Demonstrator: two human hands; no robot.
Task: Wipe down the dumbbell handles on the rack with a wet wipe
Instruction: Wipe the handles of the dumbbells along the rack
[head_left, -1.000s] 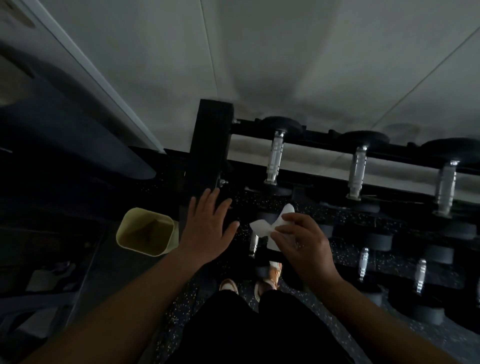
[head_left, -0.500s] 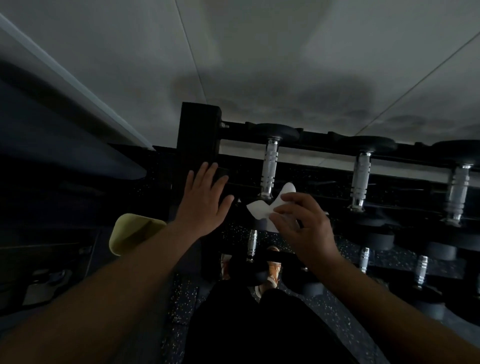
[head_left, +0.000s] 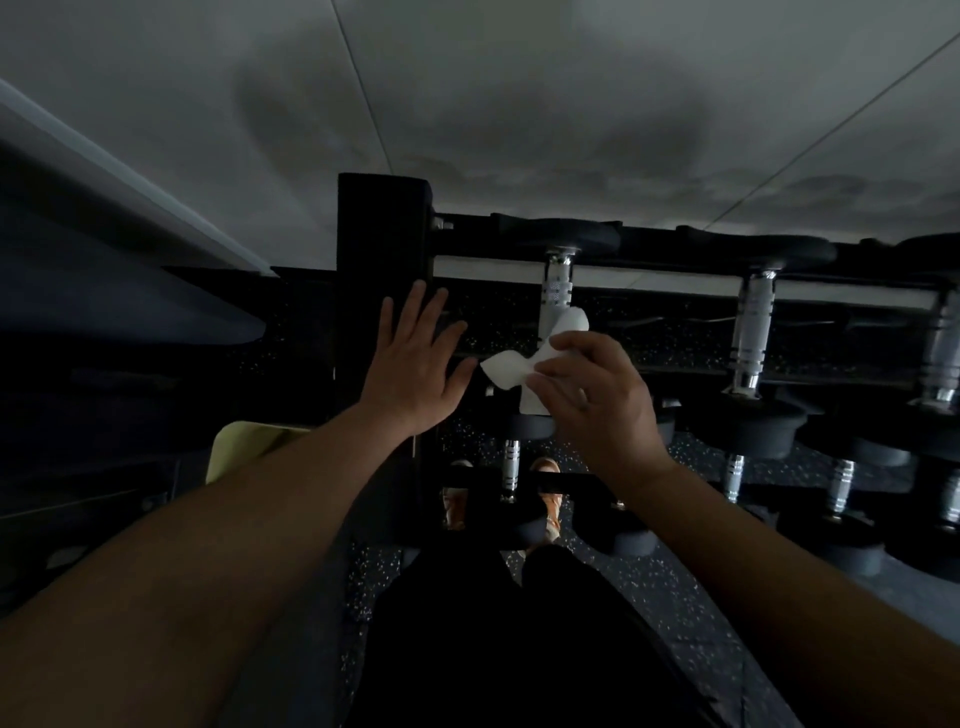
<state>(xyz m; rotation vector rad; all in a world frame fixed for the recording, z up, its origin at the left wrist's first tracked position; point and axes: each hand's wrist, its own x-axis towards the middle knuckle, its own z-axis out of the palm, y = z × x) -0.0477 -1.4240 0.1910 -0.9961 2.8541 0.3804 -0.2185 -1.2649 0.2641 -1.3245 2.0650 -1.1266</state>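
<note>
**Wipe in right hand, in front of the first top-row handle**

Right hand pinches the white wet wipe between thumb and curled fingers. Crumpled wipe sticks out up and left of the fingertips. Its upper corner overlaps the knurled chrome handle of the leftmost top-row dumbbell; can't tell if it's actually touching the metal or just in front of it.

Left hand is flat, fingers straight and spread, holding nothing. It sits just left of the wipe, thumb tip near the wipe's left edge, against or in front of the black rack upright; contact unclear, too dark.

Right of the grip: two more chrome handles on the top row, black heads at both ends. Below the grip: lower-row dumbbells, one short handle directly under the wipe.

Below-left of the left forearm: a pale yellow bin, partly hidden by the arm. Orange shoes on the speckled floor under the rack.
</note>
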